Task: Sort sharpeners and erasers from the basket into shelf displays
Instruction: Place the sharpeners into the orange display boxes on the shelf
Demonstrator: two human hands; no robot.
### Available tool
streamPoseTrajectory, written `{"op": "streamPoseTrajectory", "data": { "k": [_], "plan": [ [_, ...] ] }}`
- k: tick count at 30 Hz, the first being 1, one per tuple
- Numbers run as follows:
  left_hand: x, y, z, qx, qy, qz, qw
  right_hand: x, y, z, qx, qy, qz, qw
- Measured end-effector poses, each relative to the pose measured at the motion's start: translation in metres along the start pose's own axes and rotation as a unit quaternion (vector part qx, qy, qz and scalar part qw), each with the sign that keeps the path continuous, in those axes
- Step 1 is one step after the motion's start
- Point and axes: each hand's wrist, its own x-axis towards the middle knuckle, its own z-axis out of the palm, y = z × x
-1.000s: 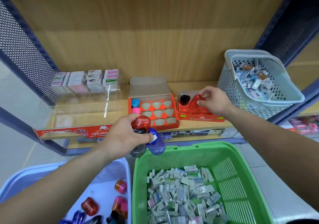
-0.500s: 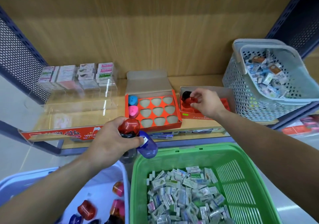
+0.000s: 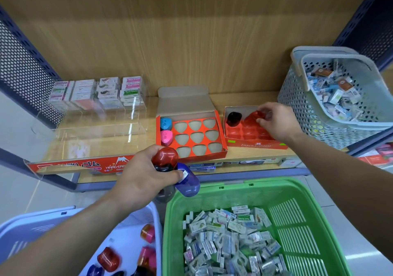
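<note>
1. Head view: a wooden shelf carries the displays. Below it stand a green basket heaped with boxed erasers and a lilac basket holding loose sharpeners.
2. Along the shelf, from the left, sit a clear display case with stacked erasers, an orange tray with most pockets vacant, a red tray and a grey basket.
3. The step in hand looks like filling the red tray with sharpeners. Judging by the full baskets, the sorting is far from finished.
4. The left hand hovers just in front of the shelf edge. Its fingers are curled round three sharpeners: red on top, blue beside it, a dark one beneath.
5. The right hand is over the red tray's back row. Its fingers pinch a red sharpener just beside a black sharpener sitting in its pocket. I cannot tell whether the red one is seated.
6. The next move probably calls for pressing it home, letting go, then peeling one sharpener from the left hand without spilling the others.
</note>
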Motion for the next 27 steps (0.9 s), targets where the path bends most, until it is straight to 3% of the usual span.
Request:
{"op": "streamPoseTrajectory", "data": {
  "k": [6, 10, 13, 15, 17, 21, 23, 27],
  "plan": [
    [0.003, 0.004, 0.012, -0.013, -0.009, -0.001, 1.000, 0.001, -0.012, 0.017, -0.031, -0.032, -0.011, 0.999],
    [0.004, 0.007, 0.014, -0.034, -0.016, -0.006, 0.999, 0.001, -0.016, 0.014, -0.029, -0.069, 0.025, 0.997],
    [0.003, 0.008, 0.011, -0.062, -0.019, -0.001, 0.998, -0.007, -0.030, 0.001, -0.043, -0.030, 0.003, 0.999],
    [0.004, 0.009, 0.008, -0.073, -0.016, -0.002, 0.997, -0.021, -0.057, -0.008, 0.026, -0.005, -0.030, 0.999],
    [0.004, 0.009, 0.004, -0.089, -0.006, -0.004, 0.996, -0.042, -0.094, -0.013, 0.155, -0.068, -0.064, 0.984],
    [0.002, 0.013, -0.001, -0.124, 0.017, 0.003, 0.992, -0.086, -0.152, -0.002, 0.342, -0.302, -0.089, 0.886],
    [0.000, 0.013, -0.003, -0.139, 0.024, 0.007, 0.990, -0.097, -0.163, 0.008, 0.381, -0.339, -0.082, 0.856],
    [-0.002, 0.008, -0.007, -0.142, 0.037, 0.001, 0.989, -0.098, -0.165, 0.008, 0.377, -0.379, -0.074, 0.842]
  ]
}}
